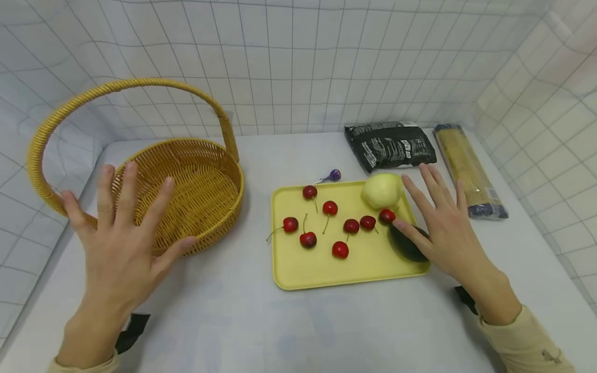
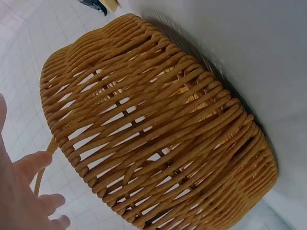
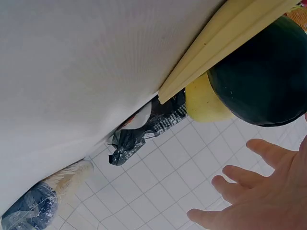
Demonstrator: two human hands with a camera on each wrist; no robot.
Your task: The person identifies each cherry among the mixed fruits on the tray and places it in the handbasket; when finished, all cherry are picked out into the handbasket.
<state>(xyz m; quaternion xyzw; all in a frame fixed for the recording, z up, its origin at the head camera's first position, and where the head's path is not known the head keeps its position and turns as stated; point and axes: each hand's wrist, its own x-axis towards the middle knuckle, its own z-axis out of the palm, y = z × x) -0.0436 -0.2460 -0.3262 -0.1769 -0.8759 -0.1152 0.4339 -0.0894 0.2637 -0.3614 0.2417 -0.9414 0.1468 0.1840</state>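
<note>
At the far left, a yellow-brown wicker basket (image 1: 200,181) stands on the white surface (image 1: 224,321), its tall wrapped handle (image 1: 140,83) arching over the top. Its woven floor and inner wall show behind the left hand (image 1: 116,233), which is spread wide, released, with nothing in its grasp. The little finger overlaps the handle; whether it touches cannot be told.

Right of the basket, well apart, lies a shallow yellow tray (image 1: 303,272). It holds eight red cherries (image 1: 308,240), loosely scattered, several with stems; the leftmost one's stem pokes over the tray's edge. A pale yellow round fruit (image 1: 380,190) sits at the tray's far right corner, and a dark green, smooth, rounded fruit (image 1: 406,244) lies nearer along the right side. Just beyond the tray rests a purple-wrapped lollipop (image 1: 334,175).

Farther right, a black printed packet (image 1: 392,146) lies behind the tray. The right hand (image 1: 443,228) is over the tray's right edge, also released, fingers extended, its thumb overlapping the dark green fruit. Rightmost lies a clear package (image 1: 471,173) with tan contents and blue ends.
</note>
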